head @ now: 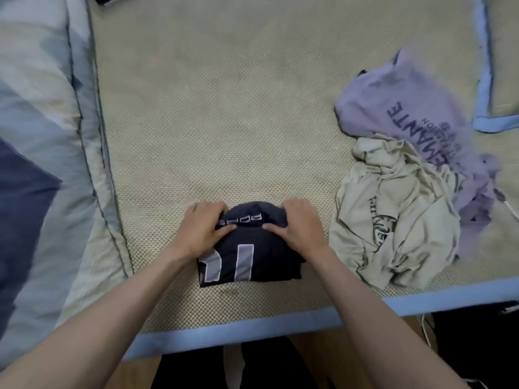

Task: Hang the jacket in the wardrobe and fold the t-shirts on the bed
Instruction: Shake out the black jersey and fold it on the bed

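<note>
Gripping the dark t-shirt point(247, 248) at its 12 o'clock edge, left hand point(203, 228) and right hand point(300, 226) clamp the fold; long axis toward 6.

The purple t-shirt point(415, 108) to my right carries big dark letters, upside down to me, of which I read "EMANTE"; the smaller lines beside them blur. The navy t-shirt point(250, 256) under my fingers bears grey-white bars like "11". The beige t-shirt point(393, 220) has an unreadable round emblem.

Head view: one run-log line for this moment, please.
step: folding | dark t-shirt: nearly folded | left hand, right hand: gripping its far fold | beige t-shirt, purple t-shirt: crumpled
</note>
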A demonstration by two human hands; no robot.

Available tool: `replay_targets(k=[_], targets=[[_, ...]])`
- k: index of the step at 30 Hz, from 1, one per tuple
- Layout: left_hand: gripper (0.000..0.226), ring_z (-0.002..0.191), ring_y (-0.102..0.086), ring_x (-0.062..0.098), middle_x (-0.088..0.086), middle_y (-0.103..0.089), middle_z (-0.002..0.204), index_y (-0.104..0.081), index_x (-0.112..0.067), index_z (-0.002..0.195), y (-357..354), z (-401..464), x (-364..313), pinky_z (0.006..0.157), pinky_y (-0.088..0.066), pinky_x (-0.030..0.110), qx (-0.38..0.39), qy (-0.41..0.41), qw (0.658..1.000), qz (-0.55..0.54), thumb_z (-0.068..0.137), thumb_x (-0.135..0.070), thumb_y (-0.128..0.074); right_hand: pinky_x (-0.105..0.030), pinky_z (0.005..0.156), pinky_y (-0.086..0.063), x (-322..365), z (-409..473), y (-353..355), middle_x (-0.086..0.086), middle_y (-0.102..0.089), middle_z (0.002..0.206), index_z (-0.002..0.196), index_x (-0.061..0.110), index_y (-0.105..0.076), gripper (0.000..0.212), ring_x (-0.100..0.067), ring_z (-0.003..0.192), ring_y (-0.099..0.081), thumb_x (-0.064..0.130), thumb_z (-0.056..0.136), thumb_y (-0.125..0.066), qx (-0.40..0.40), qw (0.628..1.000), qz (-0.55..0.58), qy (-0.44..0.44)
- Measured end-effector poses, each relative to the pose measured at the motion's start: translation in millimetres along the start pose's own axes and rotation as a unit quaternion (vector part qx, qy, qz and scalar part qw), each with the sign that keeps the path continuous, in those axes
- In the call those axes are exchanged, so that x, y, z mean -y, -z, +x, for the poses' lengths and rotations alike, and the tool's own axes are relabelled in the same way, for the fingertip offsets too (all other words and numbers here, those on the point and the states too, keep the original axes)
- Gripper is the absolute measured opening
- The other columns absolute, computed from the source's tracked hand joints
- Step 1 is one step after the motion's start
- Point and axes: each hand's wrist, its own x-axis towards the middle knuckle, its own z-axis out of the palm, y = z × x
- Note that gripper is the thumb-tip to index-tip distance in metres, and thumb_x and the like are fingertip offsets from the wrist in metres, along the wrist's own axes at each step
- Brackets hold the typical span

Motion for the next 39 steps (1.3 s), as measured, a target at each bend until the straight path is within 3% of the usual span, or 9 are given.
replay_targets(k=[4,8,11,15,23,27,32,36,39], targets=[[0.029,0.073,-0.058,0.007,-0.01,-0.063,0.078,-0.051,-0.028,0.085,32,-2,-8,0.066,-0.045,0.031,0.078,0.044,0.984,-0.151,0.085,-0.042,-0.076,-0.028,0.062,-0.039,10,-16,33,0.012,-0.062,0.083,0.082,0.029,-0.051,0.037,-0.011,0.076,-0.06,0.048,0.077,-0.082,0.12,0.967,0.209,-0.081],[0.03,0.069,-0.055,0.008,-0.008,-0.062,0.076,-0.054,-0.025,0.082,53,-3,-11,0.06,-0.039,0.022,0.109,0.042,0.972,-0.203,0.081,-0.033,-0.083,-0.031,0.078,-0.053,14,-40,45,0.006,-0.069,0.097,0.097,0.022,-0.059,0.039,-0.015,0.089,-0.067,0.033,0.074,-0.088,0.091,0.933,0.324,-0.128],[0.027,0.079,-0.065,0.016,0.003,-0.072,0.088,-0.063,-0.013,0.091,69,-12,-15,0.065,-0.05,0.018,0.128,0.052,0.957,-0.254,0.081,-0.028,-0.084,-0.035,0.087,-0.059,20,-64,49,0.002,-0.074,0.103,0.106,0.019,-0.066,0.048,-0.016,0.095,-0.072,0.031,0.069,-0.093,0.082,0.891,0.411,-0.177],[0.028,0.088,-0.071,0.019,0.001,-0.076,0.091,-0.069,-0.02,0.093,93,-23,-16,0.084,-0.057,0.039,0.153,0.041,0.954,-0.255,0.078,-0.037,-0.085,-0.032,0.081,-0.062,41,-97,54,0.0,-0.078,0.098,0.105,0.016,-0.07,0.042,-0.015,0.088,-0.075,0.026,0.071,-0.093,0.039,0.854,0.475,-0.21],[0.039,0.081,-0.07,0.022,0.011,-0.076,0.086,-0.073,-0.008,0.091,131,-50,-33,0.075,-0.054,0.036,0.262,0.02,0.925,-0.275,0.074,-0.04,-0.087,-0.038,0.09,-0.06,78,-164,69,-0.002,-0.079,0.104,0.108,0.015,-0.077,0.035,-0.018,0.096,-0.075,0.03,0.078,-0.088,0.038,0.819,0.523,-0.234],[0.062,0.078,-0.066,0.017,0.02,-0.072,0.093,-0.072,-0.006,0.093,171,-55,-127,0.075,-0.049,0.035,0.339,-0.104,0.909,-0.219,0.064,-0.059,-0.084,-0.021,0.075,-0.058,78,-262,122,0.012,-0.079,0.096,0.104,0.025,-0.077,0.025,-0.006,0.091,-0.075,0.03,0.081,-0.086,-0.064,0.792,0.543,-0.272],[0.042,0.089,-0.074,0.019,0.002,-0.078,0.095,-0.075,-0.018,0.101,224,-108,-321,0.081,-0.054,0.035,0.406,-0.309,0.855,-0.095,0.077,-0.053,-0.081,-0.027,0.077,-0.057,78,-424,203,0.003,-0.078,0.095,0.1,0.016,-0.076,0.022,-0.01,0.088,-0.074,0.022,0.081,-0.086,-0.258,0.741,0.524,-0.331],[0.036,0.08,-0.072,0.007,-0.003,-0.078,0.086,-0.078,-0.026,0.091,253,-207,-463,0.075,-0.055,0.024,0.43,-0.475,0.766,-0.044,0.074,-0.056,-0.082,-0.034,0.082,-0.057,111,-571,257,0.003,-0.078,0.097,0.095,0.027,-0.073,0.015,-0.013,0.092,-0.074,0.03,0.084,-0.083,-0.386,0.695,0.495,-0.35],[0.005,0.064,-0.068,-0.002,0.002,-0.078,0.075,-0.078,-0.019,0.073,263,-301,-535,0.06,-0.05,0.008,0.452,-0.553,0.699,-0.04,0.076,-0.018,-0.082,-0.025,0.077,-0.058,152,-676,271,0.01,-0.077,0.092,0.098,0.026,-0.072,0.015,-0.007,0.088,-0.073,0.023,0.087,-0.081,-0.47,0.656,0.471,-0.358]])
